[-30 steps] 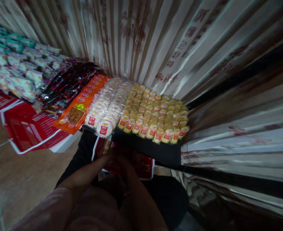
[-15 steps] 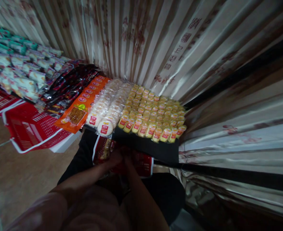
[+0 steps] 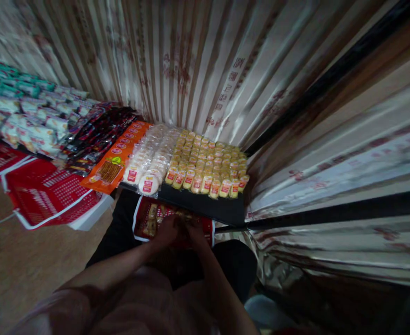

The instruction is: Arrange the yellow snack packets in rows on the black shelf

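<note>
A red plastic basket (image 3: 209,232) with a white rim sits in front of me between my knees. Several small wrapped snacks (image 3: 152,225) lie in its left part. My left hand (image 3: 168,229) reaches into the basket just right of these snacks. Close beside it, my right hand (image 3: 195,231) is also inside, with the fingertips of both pointing toward each other. Small wrapped pieces show dimly at the fingers. Shadow and blur hide the fingers, so their grip cannot be made out.
Beyond the basket, a black shelf (image 3: 205,203) bears rows of yellow wrapped cakes (image 3: 205,163) and round white packaged crackers (image 3: 148,182). Leftward lie an orange snack bag (image 3: 112,163), dark packets (image 3: 96,135) and white bags (image 3: 30,132). Another red basket (image 3: 51,190) stands left. Pleated printed curtain (image 3: 198,70) hangs behind.
The view has shifted, and the shelf goods appear further left. Both hands have drawn slightly apart inside the basket, and more of its wrapped snacks show.
</note>
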